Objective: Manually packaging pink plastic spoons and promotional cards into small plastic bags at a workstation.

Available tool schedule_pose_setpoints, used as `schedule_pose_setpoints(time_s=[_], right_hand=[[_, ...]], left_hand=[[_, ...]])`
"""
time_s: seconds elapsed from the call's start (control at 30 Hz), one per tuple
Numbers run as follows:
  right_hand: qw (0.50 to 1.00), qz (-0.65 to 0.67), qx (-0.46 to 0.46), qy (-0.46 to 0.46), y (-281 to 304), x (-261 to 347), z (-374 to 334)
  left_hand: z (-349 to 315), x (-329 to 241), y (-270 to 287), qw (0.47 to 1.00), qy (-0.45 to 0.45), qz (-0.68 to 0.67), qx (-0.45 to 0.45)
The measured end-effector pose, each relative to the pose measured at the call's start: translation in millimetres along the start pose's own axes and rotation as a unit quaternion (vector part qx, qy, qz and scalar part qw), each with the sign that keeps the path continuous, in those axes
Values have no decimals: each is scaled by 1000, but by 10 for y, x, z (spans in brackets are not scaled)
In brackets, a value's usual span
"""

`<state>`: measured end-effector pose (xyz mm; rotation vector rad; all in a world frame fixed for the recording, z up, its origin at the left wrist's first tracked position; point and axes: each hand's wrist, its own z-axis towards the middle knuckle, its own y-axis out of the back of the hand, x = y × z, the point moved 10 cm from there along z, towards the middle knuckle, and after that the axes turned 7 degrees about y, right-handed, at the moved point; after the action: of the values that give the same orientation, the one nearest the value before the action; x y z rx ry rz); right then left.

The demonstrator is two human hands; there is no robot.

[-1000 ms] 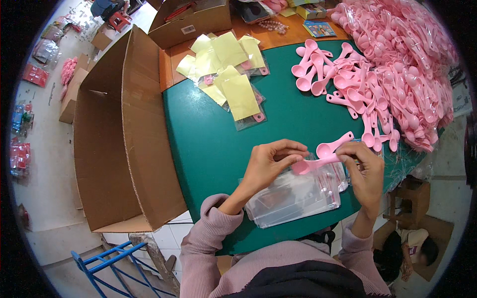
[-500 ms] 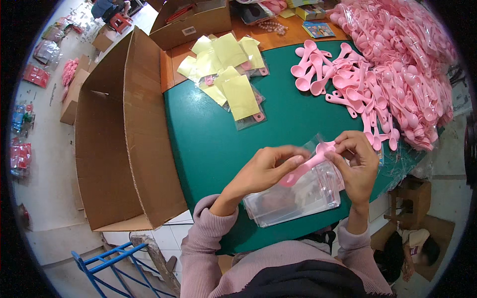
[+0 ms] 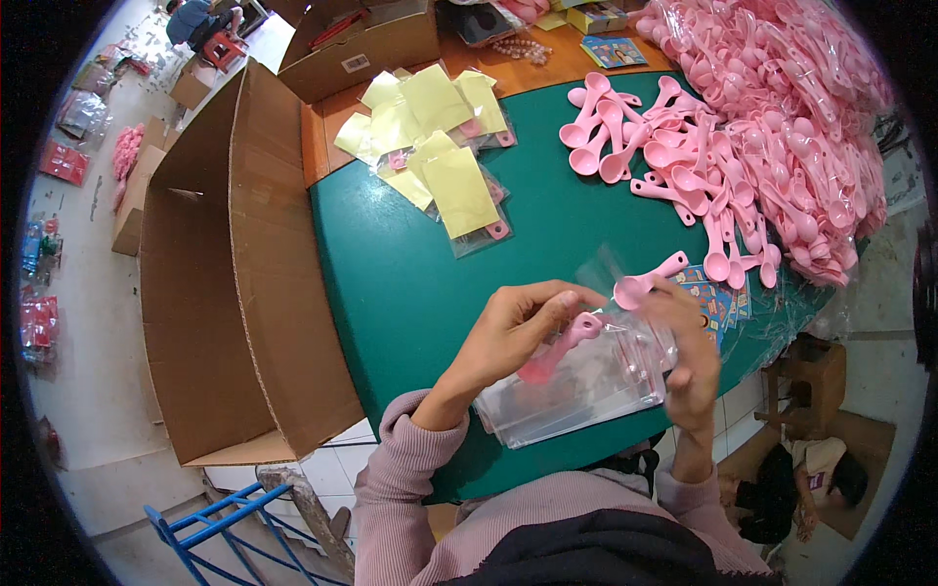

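My left hand is closed, its thumb and forefinger pinching a clear plastic bag. A pink measuring spoon lies close under that thumb; whether it is inside the bag I cannot tell. Another pink measuring spoon sits beyond the fingertips, bowl toward the left hand and handle toward the upper right. My right hand is blurred by motion just beside this spoon, so its grip is unclear. Beneath both hands lies a stack of clear plastic bags near the table's front edge.
Loose pink spoons and a large bagged heap of them cover the right. Colourful cards lie beyond my right hand. Filled bags with yellow cards lie at the back. An open cardboard box borders the table's left.
The right hand has shifted down from the spoon it was pinching, uncovering the spoon's handle and the colourful cards. The spoon under my left thumb now shows its handle end. The view has shifted slightly.
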<state>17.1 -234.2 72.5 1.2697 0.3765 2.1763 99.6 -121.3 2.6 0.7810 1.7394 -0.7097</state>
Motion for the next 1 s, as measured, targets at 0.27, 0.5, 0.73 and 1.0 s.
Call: schedule_pose_setpoints(time_s=[0.27, 0.5, 0.73, 1.0], right_hand=[[876, -348, -10, -335, 681, -809, -826], [863, -364, -59, -346, 864, -824, -843], [939, -105, -137, -298, 829, -462, -420], [982, 32, -14, -183, 299, -208, 87]], left_hand=[[-214, -366, -200, 970, -136, -26, 200], [-233, -344, -90, 982, 3, 16, 187], [-13, -82, 15, 987, 27, 157, 36], [33, -40, 84, 989, 21, 146, 7]])
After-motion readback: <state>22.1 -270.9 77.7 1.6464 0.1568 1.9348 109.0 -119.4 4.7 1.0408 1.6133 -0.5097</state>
